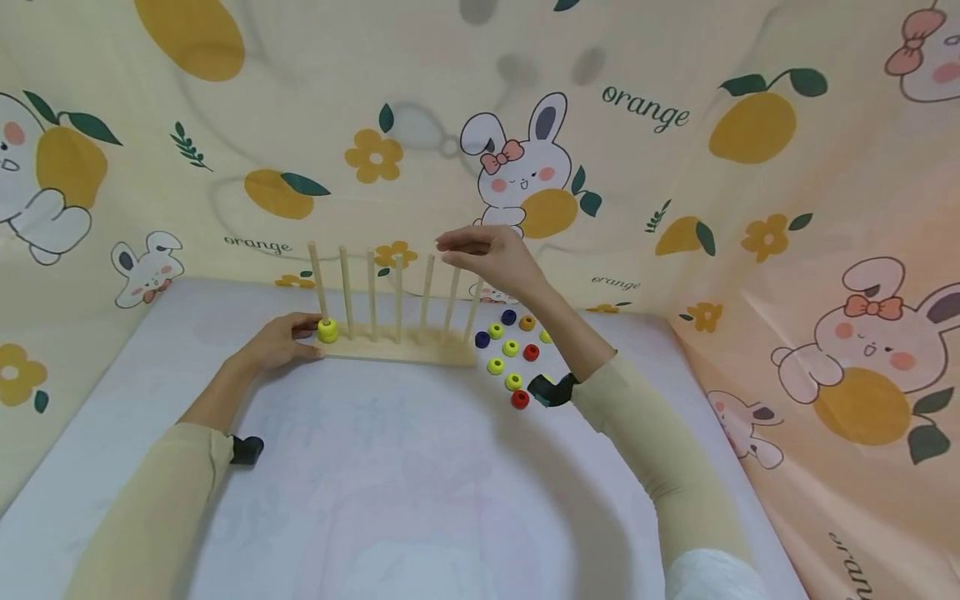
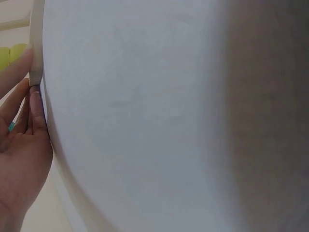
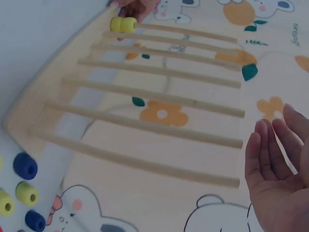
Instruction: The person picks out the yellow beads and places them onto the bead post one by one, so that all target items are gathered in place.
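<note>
A wooden base (image 1: pixel 397 353) carries several upright pegs in a row. Yellow beads (image 1: pixel 327 331) sit stacked at the bottom of the leftmost peg; two of them (image 3: pixel 123 24) show in the right wrist view. My left hand (image 1: pixel 288 341) grips the left end of the base, thumb at the front edge and fingers behind, and in the left wrist view the hand (image 2: pixel 24 145) touches the board's end. Above the pegs toward the right end, my right hand (image 1: pixel 491 257) is raised with fingers extended; the right wrist view shows that hand (image 3: pixel 280 179) holding nothing, beside the peg tips.
Loose yellow, red, blue and orange beads lie on the white table (image 1: pixel 360 500) right of the base, among them a red bead (image 1: pixel 531 352) and a blue bead (image 1: pixel 482 339). A patterned cloth (image 1: pixel 420 75) with rabbits and oranges hangs behind and at both sides.
</note>
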Available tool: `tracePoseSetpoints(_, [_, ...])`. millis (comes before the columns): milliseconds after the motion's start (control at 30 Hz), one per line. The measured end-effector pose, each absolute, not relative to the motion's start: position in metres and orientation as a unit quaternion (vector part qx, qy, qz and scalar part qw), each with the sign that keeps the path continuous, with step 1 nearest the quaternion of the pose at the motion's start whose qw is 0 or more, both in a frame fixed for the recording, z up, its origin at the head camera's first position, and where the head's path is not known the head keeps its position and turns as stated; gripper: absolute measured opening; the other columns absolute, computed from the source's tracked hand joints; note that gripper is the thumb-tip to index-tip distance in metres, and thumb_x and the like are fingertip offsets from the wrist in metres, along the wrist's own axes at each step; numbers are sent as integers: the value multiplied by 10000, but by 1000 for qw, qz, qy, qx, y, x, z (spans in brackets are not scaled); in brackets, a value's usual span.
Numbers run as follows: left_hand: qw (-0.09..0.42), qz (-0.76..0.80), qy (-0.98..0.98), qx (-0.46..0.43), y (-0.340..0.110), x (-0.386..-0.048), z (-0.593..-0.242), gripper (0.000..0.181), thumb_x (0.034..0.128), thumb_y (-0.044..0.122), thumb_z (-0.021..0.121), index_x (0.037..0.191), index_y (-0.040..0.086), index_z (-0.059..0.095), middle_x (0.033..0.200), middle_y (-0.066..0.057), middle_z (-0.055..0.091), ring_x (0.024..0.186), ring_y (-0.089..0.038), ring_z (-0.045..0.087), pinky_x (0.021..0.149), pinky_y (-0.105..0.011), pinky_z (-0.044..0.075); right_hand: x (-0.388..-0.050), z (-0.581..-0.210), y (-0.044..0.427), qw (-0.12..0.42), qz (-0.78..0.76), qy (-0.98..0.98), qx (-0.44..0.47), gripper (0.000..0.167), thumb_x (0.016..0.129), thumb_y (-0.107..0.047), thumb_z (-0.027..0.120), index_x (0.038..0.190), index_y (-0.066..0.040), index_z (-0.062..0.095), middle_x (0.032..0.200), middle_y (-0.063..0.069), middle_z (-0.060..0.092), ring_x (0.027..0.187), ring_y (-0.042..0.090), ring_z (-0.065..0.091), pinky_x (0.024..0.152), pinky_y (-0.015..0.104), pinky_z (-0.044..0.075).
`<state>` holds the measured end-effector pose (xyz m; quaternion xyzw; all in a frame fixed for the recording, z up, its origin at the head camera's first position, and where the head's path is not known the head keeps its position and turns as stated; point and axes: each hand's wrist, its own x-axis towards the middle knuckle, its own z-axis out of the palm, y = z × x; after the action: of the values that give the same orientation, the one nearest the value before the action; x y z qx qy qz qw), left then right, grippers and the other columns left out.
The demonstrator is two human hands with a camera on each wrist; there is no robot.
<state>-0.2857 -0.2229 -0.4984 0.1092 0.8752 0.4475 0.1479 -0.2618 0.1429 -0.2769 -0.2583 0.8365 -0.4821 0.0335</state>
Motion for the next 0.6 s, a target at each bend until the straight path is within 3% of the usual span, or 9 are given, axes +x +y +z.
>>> tracePoseSetpoints(200, [147,447,875,110,-223,-286,-498,764,876,85,749,1503,-47,334,1509,-285,378,1368,-436,391,1169,-524,305,-258,-286,164,30,-486,838,-246,281,948,-93,673,1203,26,682,1182,192,691,1022,221,685,916,282,563])
tracePoseSetpoints(433, [147,451,872,119,-224,-286,-496,762,876,84,750,1498,-59,333,1508,-285,381,1374,-431,389,1171,-518,305,-270,-316,198,5,-493,839,-229,286,935,-199,705,1188,-66,711,1175,118,703,1015,173,683,920,252,556])
tracePoseSetpoints(600, [148,452,872,114,-223,-285,-497,769,875,102,757,1498,-56,336,1507,-289,379,1369,-440,390,1167,-524,307,-268,-326,216,4,-490,849,-200,287,935,-189,705,1191,-57,706,1181,124,698,1033,229,676,908,247,561])
